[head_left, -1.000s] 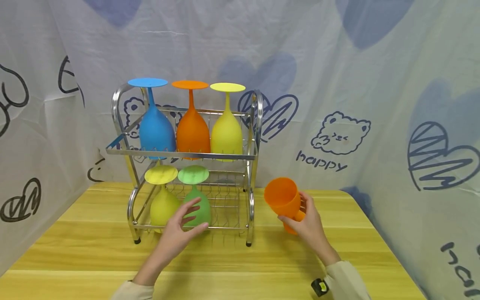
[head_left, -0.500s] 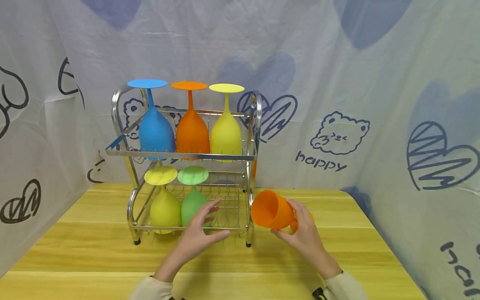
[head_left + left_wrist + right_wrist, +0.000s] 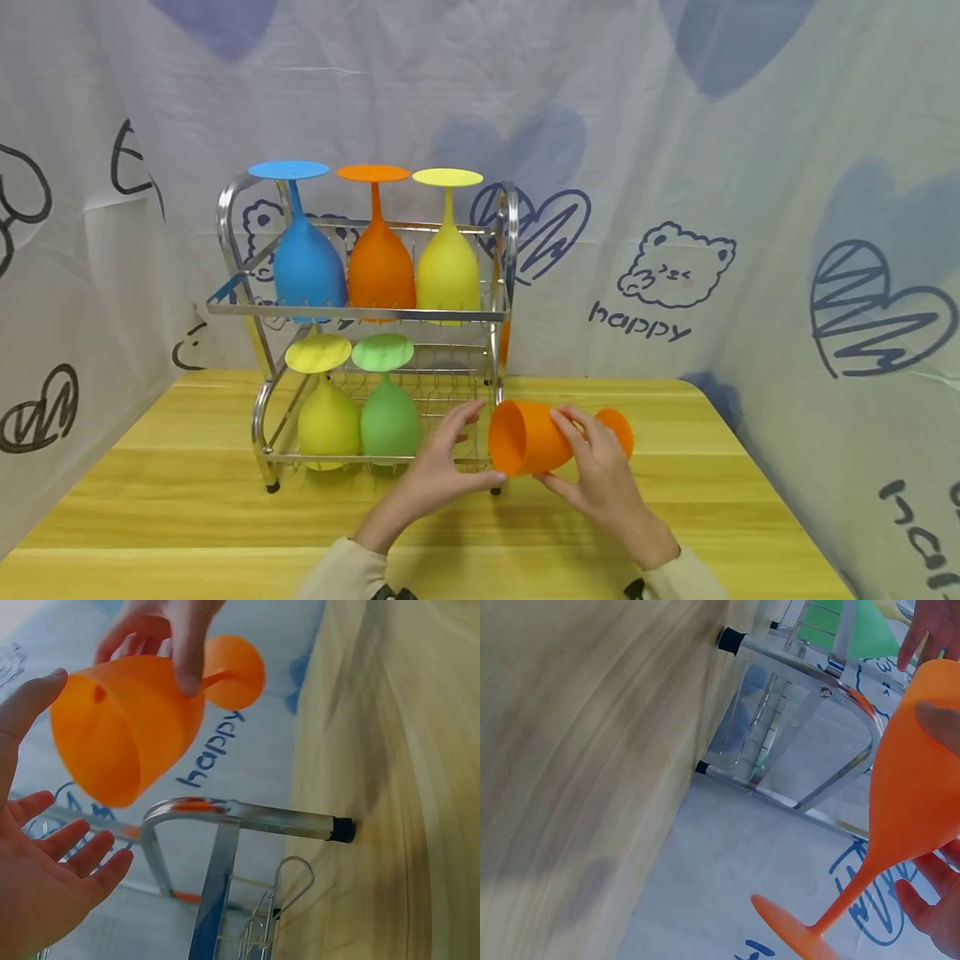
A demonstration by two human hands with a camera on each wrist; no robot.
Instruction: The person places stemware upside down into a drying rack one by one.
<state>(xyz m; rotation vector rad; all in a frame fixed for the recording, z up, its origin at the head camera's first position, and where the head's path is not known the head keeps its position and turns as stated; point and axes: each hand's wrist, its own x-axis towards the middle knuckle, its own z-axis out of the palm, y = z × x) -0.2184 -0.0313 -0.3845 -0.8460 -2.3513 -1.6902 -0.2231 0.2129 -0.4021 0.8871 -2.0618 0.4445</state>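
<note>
My right hand [image 3: 606,482] grips an orange plastic wine glass [image 3: 546,440] by its bowl, fingers over the top and thumb below. The glass lies tilted on its side above the table, its mouth toward the left and its foot at the right. In the right wrist view its stem and foot [image 3: 799,930] hang below the bowl. My left hand [image 3: 438,479] is spread with curved fingers in front of the mouth, its thumb tip right at the rim in the left wrist view. Nothing is held in that hand.
A two-tier metal rack [image 3: 360,313] stands just left of the glass. Upside down on its top shelf are blue [image 3: 307,267], orange [image 3: 381,267] and yellow [image 3: 448,271] wine glasses. Yellow [image 3: 328,421] and green [image 3: 390,419] ones fill the lower shelf's left side. A printed cloth [image 3: 675,125] surrounds the table.
My right hand has turned the orange wine glass from leaning upright to nearly level, mouth leftward, and shifted it left. My left hand has moved right, from the green glass to the orange glass's rim.
</note>
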